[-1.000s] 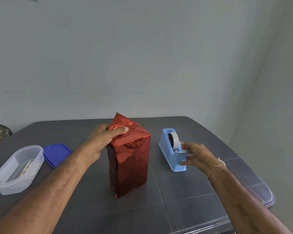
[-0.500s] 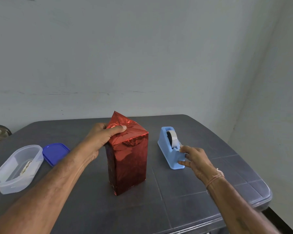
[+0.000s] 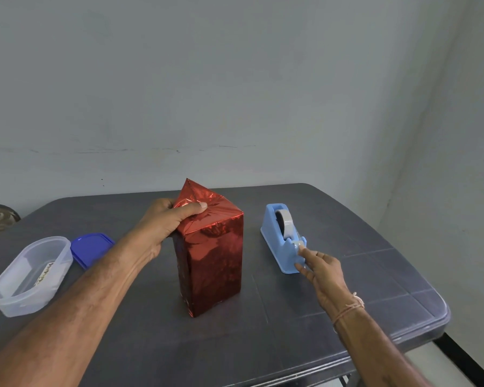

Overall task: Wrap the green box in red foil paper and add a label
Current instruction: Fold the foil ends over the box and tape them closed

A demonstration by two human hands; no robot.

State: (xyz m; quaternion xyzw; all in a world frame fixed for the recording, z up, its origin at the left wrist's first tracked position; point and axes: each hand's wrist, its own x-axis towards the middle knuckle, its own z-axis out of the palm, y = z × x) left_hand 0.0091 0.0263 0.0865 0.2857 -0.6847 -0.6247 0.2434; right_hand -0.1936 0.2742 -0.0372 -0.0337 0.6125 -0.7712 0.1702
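Observation:
A tall box wrapped in red foil paper (image 3: 215, 263) stands upright in the middle of the dark table (image 3: 305, 331); no green shows. My left hand (image 3: 165, 222) grips its top left edge, thumb pressing the folded foil flap down, and a pointed foil flap sticks up behind. To the right sits a light blue tape dispenser (image 3: 282, 238) with a roll of tape. My right hand (image 3: 319, 269) touches the dispenser's near end, fingertips pinching the tape end at the cutter.
A clear plastic tub (image 3: 28, 275) holding a label strip stands at the left, with its blue lid (image 3: 91, 248) lying behind it. The table's rounded right edge is close to the dispenser. A grey wall rises behind the table.
My right hand has slid from the dispenser's side to its near end and now pinches the tape end. The left hand stays on the box top.

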